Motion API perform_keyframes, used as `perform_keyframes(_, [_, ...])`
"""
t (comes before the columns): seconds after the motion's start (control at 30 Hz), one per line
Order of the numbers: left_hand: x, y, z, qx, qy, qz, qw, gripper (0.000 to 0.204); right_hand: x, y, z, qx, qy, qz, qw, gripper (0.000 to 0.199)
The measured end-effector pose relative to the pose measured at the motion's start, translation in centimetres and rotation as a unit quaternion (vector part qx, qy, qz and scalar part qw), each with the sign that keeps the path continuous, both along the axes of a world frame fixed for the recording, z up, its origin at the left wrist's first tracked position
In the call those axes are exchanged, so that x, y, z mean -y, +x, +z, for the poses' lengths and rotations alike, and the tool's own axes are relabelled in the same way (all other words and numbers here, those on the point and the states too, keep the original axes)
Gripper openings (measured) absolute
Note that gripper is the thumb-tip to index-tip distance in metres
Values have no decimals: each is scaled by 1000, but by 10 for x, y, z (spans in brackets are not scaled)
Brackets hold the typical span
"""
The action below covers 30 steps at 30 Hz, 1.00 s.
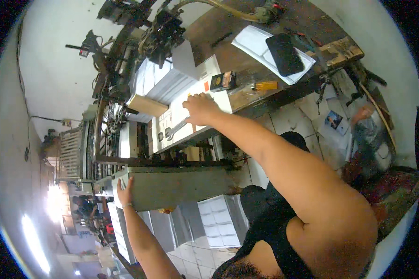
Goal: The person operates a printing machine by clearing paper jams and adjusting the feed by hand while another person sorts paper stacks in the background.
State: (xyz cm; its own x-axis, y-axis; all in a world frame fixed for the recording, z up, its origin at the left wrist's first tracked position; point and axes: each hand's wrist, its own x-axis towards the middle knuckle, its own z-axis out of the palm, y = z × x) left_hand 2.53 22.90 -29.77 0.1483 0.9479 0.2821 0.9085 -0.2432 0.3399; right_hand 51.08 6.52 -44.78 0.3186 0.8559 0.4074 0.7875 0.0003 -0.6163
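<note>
My right hand (202, 109) is over the pale board at the edge of the wooden table, fingers curled down around the handle end of a metal open-end wrench (172, 133). The wrench's jaw sticks out past the hand, beside a small dark metal piece (161, 136). My left hand (124, 191) rests on the corner of a grey metal machine panel (179, 186), thumb and fingers apart, holding nothing that I can see. Just beyond my right hand are a dark small box (223, 81) and an orange lighter (265, 86).
A tall paper stack (165, 79) stands by a wooden block (147, 105) on the machine's side. A black phone (284, 54) lies on papers (251, 41) on the table (307, 16). More printed stacks (219, 221) stand below the panel. Bags and scraps (372, 135) litter the floor at right.
</note>
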Motion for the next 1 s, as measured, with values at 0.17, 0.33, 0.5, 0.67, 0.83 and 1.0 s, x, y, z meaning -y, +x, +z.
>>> perform_keyframes(0.17, [-18, -31, 0, 43, -25, -12, 999, 107, 1, 0, 5, -28, 14, -4, 1000, 52])
perform_keyframes(0.33, [-2, -4, -13, 95, -65, -12, 993, 105, -3, 4, -6, -40, 13, -10, 999, 55])
perform_keyframes(0.5, [-22, -32, -9, 69, -13, -16, 997, 106, 1, 5, 3, -47, 58, -26, 997, 55])
perform_keyframes(0.67, [11, 13, -14, -13, 21, 28, 999, 107, -4, 9, 0, -37, 21, -21, 999, 54])
perform_keyframes(0.83, [42, 34, 6, -25, 1, 78, 997, 110, 1, -5, 13, 6, -6, -23, 1000, 54])
perform_keyframes(1.0, [54, 38, 31, -105, -1, 118, 987, 115, -10, -10, 1, 58, 2, 1, 998, 54])
